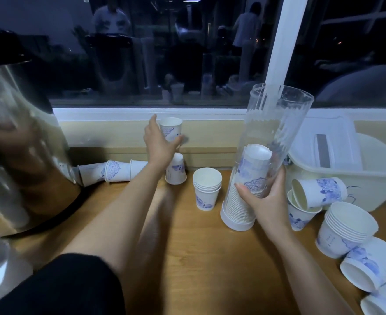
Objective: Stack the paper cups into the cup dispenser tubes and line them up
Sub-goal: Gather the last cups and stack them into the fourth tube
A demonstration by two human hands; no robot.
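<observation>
Left hand (160, 144) is out toward the back wall, thumb and fingers pinching a single upright paper cup (171, 130). That cup is off the bench, just above an upside-down cup (175, 170) standing against the wall. There's some motion blur, but the thumb lies across the held cup's lower front and the fingers go behind it.

Right hand (264, 196) wraps the lower part of the clear dispenser tube (278, 123), thumb in front. The tube stands on its white base cap (236, 220) on the bench (199, 258), top leaning slightly right. Inside is a nested cup stack (253, 169), rims down, filling roughly the lower half.

Loose cups around:
- short upright stack (206, 189) just left of the tube
- nested row lying on its side (114, 171) at back left, one end against the steel urn (17, 144)
- right of the tube, one cup on its side (319, 192) resting in an upright one (301, 218)
- nearer, another upright stack (346, 230), and stacked cups lying down (369, 266) by the bench's right edge

White plastic bin (369, 185) with a lid (342, 137) sits behind those. Dark window (130, 60) runs along the back — reflections only.
</observation>
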